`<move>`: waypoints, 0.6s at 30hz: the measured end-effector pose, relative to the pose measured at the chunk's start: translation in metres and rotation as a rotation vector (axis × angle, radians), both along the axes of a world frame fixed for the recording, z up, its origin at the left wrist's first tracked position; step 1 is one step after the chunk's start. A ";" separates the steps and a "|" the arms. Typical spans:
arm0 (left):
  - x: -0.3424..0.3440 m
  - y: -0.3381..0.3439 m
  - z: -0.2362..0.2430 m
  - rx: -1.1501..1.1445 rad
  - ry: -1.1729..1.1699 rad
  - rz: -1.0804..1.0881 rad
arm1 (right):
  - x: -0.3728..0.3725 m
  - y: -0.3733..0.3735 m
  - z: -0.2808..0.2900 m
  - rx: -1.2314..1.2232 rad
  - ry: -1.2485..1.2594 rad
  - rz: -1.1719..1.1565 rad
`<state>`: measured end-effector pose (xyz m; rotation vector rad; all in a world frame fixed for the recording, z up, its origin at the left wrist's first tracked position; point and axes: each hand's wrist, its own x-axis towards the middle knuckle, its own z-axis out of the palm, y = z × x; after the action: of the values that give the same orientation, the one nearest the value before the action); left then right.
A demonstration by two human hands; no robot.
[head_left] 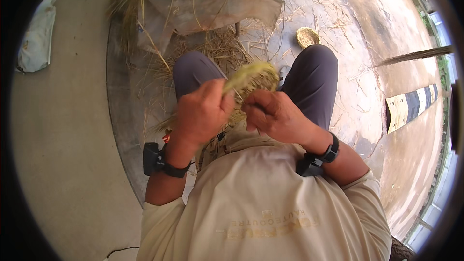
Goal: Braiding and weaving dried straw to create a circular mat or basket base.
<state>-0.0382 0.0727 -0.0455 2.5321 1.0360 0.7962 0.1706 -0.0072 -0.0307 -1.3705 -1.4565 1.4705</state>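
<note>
Basket (260, 78), long axis slanting up-right, left hand (204, 111) gripping edge, right hand (278, 115) curled, hold unclear

The person wears a beige short-sleeved shirt (217, 188) with faded yellowish lettering (275, 224) across its front, and dark grey trousers (313, 79). Each wrist carries a black strap; a black boxy device (152, 158) sits at the left one, another dark block (309, 165) at the right.

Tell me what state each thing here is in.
Straw weaving: held, partly blurred; completion unclear
Left hand: closed on the straw weaving
Right hand: curled, grip unclear
Straw basket: set down, unheld
Loose straw: scattered
Plastic sheet: creased, straw over it
Wrist straps: fastened
</note>
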 end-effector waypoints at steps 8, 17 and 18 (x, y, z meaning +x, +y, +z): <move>0.000 -0.002 0.006 0.050 0.070 -0.168 | 0.022 0.013 0.021 0.634 -0.528 -0.119; 0.017 -0.012 0.012 0.085 0.112 -0.290 | 0.023 0.065 0.004 0.406 -0.378 -0.039; 0.017 -0.012 0.014 0.074 0.110 -0.296 | 0.026 0.074 0.000 0.363 -0.301 -0.110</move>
<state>-0.0207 0.0605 -0.0315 2.7310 0.6470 0.6289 0.1966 0.0667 -0.0308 -1.4535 -1.7037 0.9009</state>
